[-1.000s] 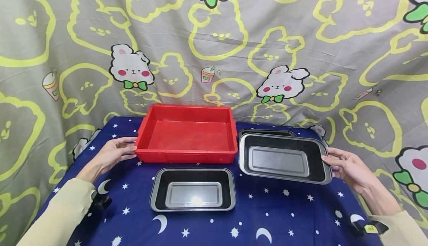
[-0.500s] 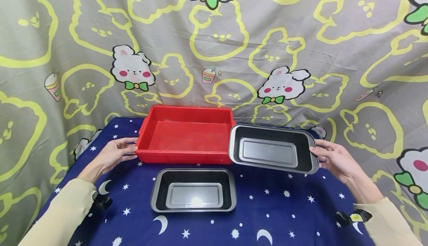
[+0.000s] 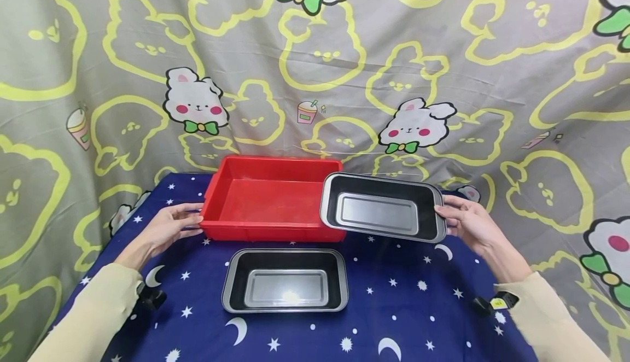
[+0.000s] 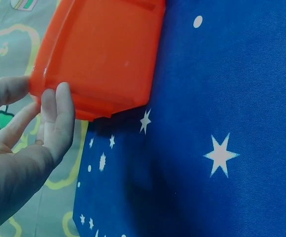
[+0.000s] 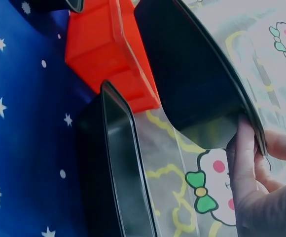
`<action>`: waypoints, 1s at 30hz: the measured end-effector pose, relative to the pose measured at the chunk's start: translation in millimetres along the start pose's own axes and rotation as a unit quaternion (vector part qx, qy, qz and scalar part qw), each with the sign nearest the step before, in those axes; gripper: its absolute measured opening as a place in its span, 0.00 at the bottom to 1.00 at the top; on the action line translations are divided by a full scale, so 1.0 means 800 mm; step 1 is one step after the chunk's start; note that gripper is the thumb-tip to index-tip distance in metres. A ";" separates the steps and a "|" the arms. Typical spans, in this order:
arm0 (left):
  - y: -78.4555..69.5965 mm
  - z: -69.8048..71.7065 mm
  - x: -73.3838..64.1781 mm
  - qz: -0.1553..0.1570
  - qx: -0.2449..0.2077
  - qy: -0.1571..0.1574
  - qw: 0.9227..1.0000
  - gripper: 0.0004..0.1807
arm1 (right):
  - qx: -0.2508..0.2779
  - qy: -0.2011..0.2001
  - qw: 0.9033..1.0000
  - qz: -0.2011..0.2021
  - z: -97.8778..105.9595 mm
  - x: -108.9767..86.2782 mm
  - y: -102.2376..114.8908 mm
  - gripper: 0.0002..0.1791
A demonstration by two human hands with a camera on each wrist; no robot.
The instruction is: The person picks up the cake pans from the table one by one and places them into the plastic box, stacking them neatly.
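My right hand [image 3: 467, 224] pinches the short right rim of a dark loaf pan [image 3: 379, 213], held raised and slightly tilted. In the head view its left end overlaps the right side of the red plastic tray [image 3: 273, 232]. With its fingertips, my left hand [image 3: 169, 225] holds the tray's left rim; the left wrist view shows fingers at the tray's side ledge [image 4: 91, 106]. A second loaf pan [image 3: 236, 280] sits on the cloth in front of the tray. Below the raised pan, another loaf pan [image 5: 91, 163] shows in the right wrist view, hidden in the head view.
A dark blue cloth [image 3: 394, 296] with white stars and moons covers the table. Behind it hangs a grey curtain [image 3: 344, 34] with yellow outlines and rabbit faces, close to the tray's back edge.
My right hand has carried the loaf pan left and a little toward the back, from beside the tray to overlapping its right side. The left hand and the tray have stayed in place.
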State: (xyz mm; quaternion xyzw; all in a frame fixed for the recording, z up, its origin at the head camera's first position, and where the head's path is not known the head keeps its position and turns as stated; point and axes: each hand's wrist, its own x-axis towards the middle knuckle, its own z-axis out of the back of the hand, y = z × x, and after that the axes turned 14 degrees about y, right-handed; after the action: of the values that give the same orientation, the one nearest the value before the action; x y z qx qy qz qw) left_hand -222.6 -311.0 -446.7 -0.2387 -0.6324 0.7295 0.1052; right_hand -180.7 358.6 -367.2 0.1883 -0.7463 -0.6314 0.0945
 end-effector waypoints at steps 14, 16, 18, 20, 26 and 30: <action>0.002 0.001 0.000 0.005 0.011 -0.006 1.000 0.38 | 0.014 0.001 1.000 -0.009 -0.026 0.043 0.004 0.12; 0.003 0.001 0.001 0.004 0.012 -0.006 1.000 0.38 | 0.012 -0.002 1.000 -0.010 -0.029 0.048 0.005 0.11; 0.003 0.001 0.001 0.003 0.012 -0.006 1.000 0.38 | 0.010 -0.007 1.000 -0.013 -0.033 0.053 0.005 0.11; 0.004 0.002 0.001 0.003 0.011 -0.006 1.000 0.38 | 0.007 -0.012 1.000 -0.017 -0.037 0.058 0.005 0.10; 0.003 0.001 0.000 0.002 0.011 -0.003 1.000 0.38 | 0.000 -0.016 1.000 -0.016 -0.049 0.077 0.003 0.09; 0.003 0.002 0.000 0.002 0.016 -0.003 1.000 0.38 | -0.003 -0.013 1.000 -0.014 -0.057 0.091 0.001 0.09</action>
State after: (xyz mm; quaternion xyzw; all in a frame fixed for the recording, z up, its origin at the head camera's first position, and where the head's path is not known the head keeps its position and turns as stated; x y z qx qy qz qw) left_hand -223.1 -312.6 -448.9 -0.2361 -0.6204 0.7404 0.1055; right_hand -230.4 288.4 -365.2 0.1907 -0.7427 -0.6374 0.0765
